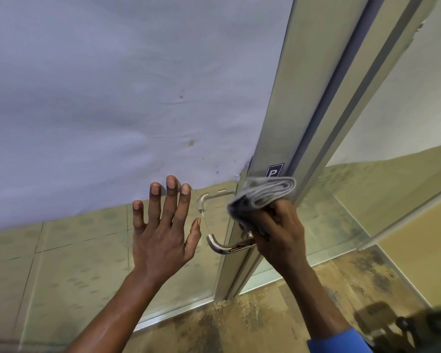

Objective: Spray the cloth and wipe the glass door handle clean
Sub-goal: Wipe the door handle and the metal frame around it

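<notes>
A silver lever door handle (220, 247) sticks out to the left from the metal frame (273, 138) of the glass door; rust-coloured marks show on its shaft. My right hand (280, 233) grips a folded grey cloth (265, 193) and holds it against the frame at the root of the handle. My left hand (163, 230) is flat with fingers spread on the glass pane, just left of the handle. A second handle (206, 198) shows through the glass on the far side. No spray bottle is visible.
A pale violet sheet (112, 98) covers the upper glass. A small blue sign with a letter P (274, 170) is stuck on the frame above the cloth. Mottled brown floor (252, 314) lies below, with a dark blurred object (418, 322) at the bottom right.
</notes>
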{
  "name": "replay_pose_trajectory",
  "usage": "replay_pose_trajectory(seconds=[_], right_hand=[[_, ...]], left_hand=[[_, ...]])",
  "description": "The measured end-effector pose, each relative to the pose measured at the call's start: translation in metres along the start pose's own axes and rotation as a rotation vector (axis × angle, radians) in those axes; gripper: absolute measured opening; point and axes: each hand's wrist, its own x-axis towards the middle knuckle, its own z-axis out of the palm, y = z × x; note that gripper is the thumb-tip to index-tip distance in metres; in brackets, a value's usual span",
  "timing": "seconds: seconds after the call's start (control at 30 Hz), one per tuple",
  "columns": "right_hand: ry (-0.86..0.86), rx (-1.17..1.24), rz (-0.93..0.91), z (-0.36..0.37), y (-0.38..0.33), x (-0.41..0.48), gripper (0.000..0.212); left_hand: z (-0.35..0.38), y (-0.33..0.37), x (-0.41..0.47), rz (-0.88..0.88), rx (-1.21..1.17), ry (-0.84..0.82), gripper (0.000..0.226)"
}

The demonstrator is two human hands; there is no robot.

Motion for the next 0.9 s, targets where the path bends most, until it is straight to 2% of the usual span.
replay_pose_trajectory(seconds=[0.07, 0.13, 0.3, 0.37, 0.47, 0.6, 0.67, 0.73, 0.9], right_hand=[[-0.055, -0.121, -0.034, -0.008, 0.016, -0.014, 0.016], [-0.019, -0.182, 0.003, -0.018, 0.025, -0.016, 0.017], [0.280, -0.112, 0.082, -0.030, 0.023, 0.035, 0.034], [0.324, -0.106, 0.097, -0.027, 0.018, 0.051, 0.041], [0.243, -0.108, 0.046, -0.016, 0.014, 0.037, 0.042], [0.010, -0.105, 0.005, -0.005, 0.024, -0.021, 0.037], [-0.047, -0.138, 0.021, -0.004, 0.026, -0.039, 0.037], [0.009, -0.116, 0.090, -0.005, 0.022, -0.037, 0.036], [0.340, 0.069, 0.231, -0.003, -0.007, 0.025, 0.041]], left_hand=[[0.000, -0.001, 0.000, 0.007, 0.003, -0.002, 0.114], [0.000, -0.003, -0.001, 0.023, 0.006, -0.008, 0.113], [0.001, -0.003, -0.002, 0.031, 0.022, -0.004, 0.112], [0.002, -0.003, -0.003, 0.024, 0.021, 0.002, 0.112], [0.005, -0.003, -0.004, 0.021, 0.022, 0.006, 0.112], [0.005, -0.002, -0.004, 0.015, 0.027, -0.001, 0.112], [0.005, -0.002, -0.005, 0.013, 0.029, -0.001, 0.112], [0.004, -0.002, -0.004, 0.014, 0.031, 0.000, 0.112], [0.003, -0.002, -0.003, 0.010, 0.029, -0.006, 0.112]])
